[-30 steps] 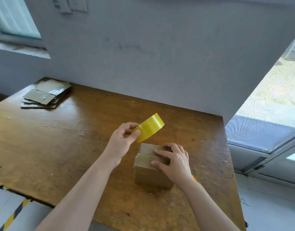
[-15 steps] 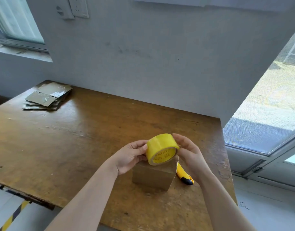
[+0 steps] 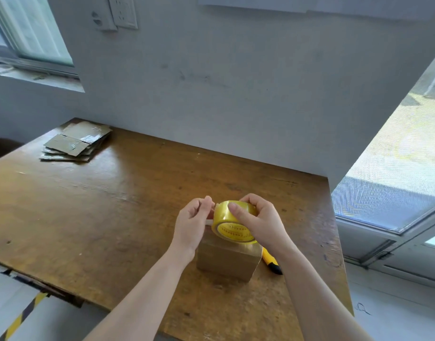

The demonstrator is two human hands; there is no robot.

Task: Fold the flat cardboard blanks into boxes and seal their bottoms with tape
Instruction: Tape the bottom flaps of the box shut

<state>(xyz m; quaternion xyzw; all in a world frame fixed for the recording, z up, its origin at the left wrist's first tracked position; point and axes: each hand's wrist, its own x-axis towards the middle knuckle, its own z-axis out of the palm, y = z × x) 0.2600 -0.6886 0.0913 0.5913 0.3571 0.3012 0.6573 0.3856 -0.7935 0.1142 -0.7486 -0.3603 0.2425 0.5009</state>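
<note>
A small folded cardboard box (image 3: 225, 260) stands on the wooden table (image 3: 93, 217) near its right side. Just above the box I hold a yellow tape roll (image 3: 232, 226). My right hand (image 3: 259, 221) grips the roll from the right and over its top. My left hand (image 3: 193, 222) pinches the tape's loose end at the roll's left edge. A stack of flat cardboard blanks (image 3: 76, 142) lies at the table's far left corner.
A yellow and black utility knife (image 3: 271, 263) lies on the table right of the box, partly under my right forearm. A grey wall runs behind the table. The table's right edge borders a glass door and white floor.
The roll passed from my left hand alone, held above the box, into both hands. My right hand left the box top and took the roll. My left fingers moved to the tape's end.
</note>
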